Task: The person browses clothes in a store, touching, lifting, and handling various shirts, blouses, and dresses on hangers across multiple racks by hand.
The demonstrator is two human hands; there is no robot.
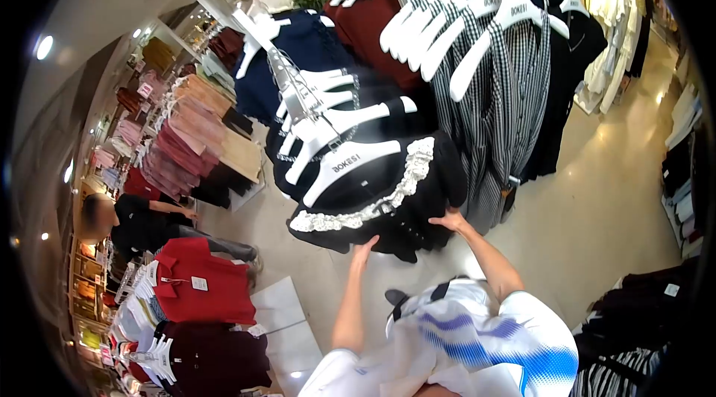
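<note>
A black top (365, 192) with a white ruffled collar (414, 173) hangs on a white hanger (350, 166) at the front of a rail. My left hand (364, 248) pinches the top's lower front, its fingers partly hidden by the fabric. On the other side, my right hand (449, 220) grips the same top, with the thumb showing in front. Behind this garment, more dark clothes on white hangers hang close together along the metal rail (294, 87).
Striped garments (477, 106) hang close on the right. A red polo shirt (205, 278) and a dark maroon garment (216, 356) hang at lower left, beside a white platform (280, 315). Another person (149, 222) stands on the left. Dark clothes (634, 315) lie at lower right.
</note>
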